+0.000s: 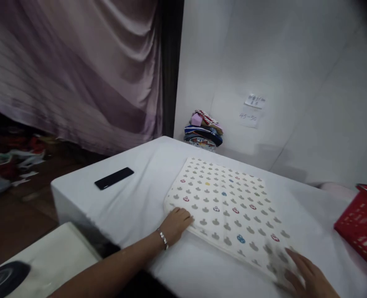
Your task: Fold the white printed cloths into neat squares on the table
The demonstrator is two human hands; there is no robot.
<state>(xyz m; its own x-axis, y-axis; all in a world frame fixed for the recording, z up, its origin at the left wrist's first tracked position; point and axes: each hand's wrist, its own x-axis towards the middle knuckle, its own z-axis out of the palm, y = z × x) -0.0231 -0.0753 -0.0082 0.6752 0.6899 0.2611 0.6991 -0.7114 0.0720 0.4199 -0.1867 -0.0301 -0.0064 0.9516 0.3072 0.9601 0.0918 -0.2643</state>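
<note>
On a white desk (146, 194), patterned cloth (231, 205) could crease if the right hand (310, 275), grip unclear, tugs against the relaxed left hand (176, 224).

The left forearm (118, 269) is bare, its outline broad at the near edge of the view and slimmer towards the wrist. A silver-coloured bracelet (163, 239) rings that wrist, a narrow, shiny band whose surface looks broken into small links or raised segments; the fine pattern is too small to make out. The left hand (177, 225) beyond it is bare, with rounded knuckles. At the near right, the right hand (309, 275) is bare too, its finger outlines smeared by blur.
</note>
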